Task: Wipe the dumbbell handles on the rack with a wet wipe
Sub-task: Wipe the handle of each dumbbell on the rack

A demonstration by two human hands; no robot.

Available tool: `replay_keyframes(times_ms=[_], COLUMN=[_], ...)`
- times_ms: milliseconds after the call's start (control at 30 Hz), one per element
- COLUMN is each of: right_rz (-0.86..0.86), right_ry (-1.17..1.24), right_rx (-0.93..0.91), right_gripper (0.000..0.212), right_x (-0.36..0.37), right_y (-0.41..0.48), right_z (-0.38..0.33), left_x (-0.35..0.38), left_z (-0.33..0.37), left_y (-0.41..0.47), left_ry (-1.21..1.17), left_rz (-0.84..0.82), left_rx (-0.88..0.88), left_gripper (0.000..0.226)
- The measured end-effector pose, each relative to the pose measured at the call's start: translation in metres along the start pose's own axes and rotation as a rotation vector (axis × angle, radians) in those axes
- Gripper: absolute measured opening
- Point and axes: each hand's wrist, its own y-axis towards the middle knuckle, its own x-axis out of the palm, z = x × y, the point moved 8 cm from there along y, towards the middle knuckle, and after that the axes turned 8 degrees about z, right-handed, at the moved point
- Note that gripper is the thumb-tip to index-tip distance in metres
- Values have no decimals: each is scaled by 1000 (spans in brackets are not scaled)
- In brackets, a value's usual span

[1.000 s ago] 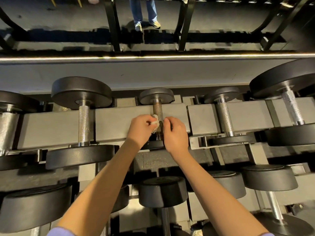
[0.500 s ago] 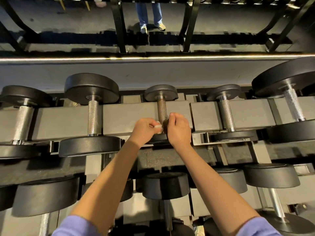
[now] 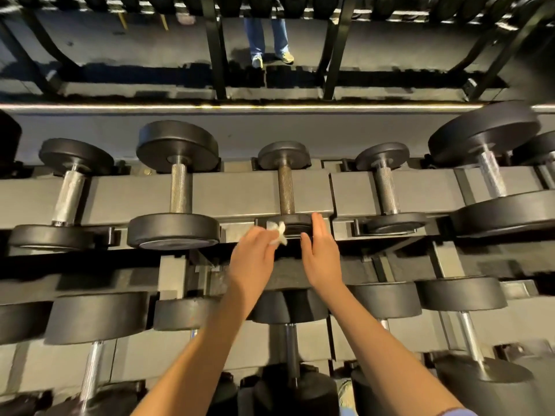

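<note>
Right now the L hand (image 3: 252, 256) pinches a crumpled white wet wipe (image 3: 277, 233) btwn thumb & fingers, right at the front head (image 3: 298, 225) of the centre dumbbell (image 3: 284, 159) on the rack (image 3: 240, 192), top tier. R hand (image 3: 322, 253) is flat, fingers straight & together, by that head's right edge; can't tell if touching. Knurled handle (image 3: 286, 192) is uncovered, beyond both hands.
</note>
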Motion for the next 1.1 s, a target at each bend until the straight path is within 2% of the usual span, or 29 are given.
replay_keyframes(times_ms=[67,133,300,433,700,833,900,967,1100], right_rz=[-9,-56,-312,-435,-302,-238,-253,-224,-129], right_ry=[11,-28,-263,-298,-199,-146,-118,-62,22], right_rx=[8,22,66,49,85,183,261,335,339], right_gripper=[50,47,48,55,54,50,50,51,50], right_x=[1,6,35,47,39,42,53,62,64], right_y=[-18,-41,-100,-138,-177,-222,-241,-251,-254], right_z=[13,25,68,90,98,120,138,151,156], left_x=[10,25,55,72,93,113,116,118,133], left_z=[-6,-17,-47,-52,-43,-63,-75,-85,-98], left_y=[-29,-55,-98,-126,-191,-216,-219,-219,-219], left_ry=[-2,-6,38,66,91,80,55,-11,-167], left_rz=[-39,-112,-257,-333,-363,-404,-341,-274,-187], left_rx=[32,9,-116,-131,-46,-177,-273,-389,-489], left_gripper=[28,20,20,25,26,24,17,21,22])
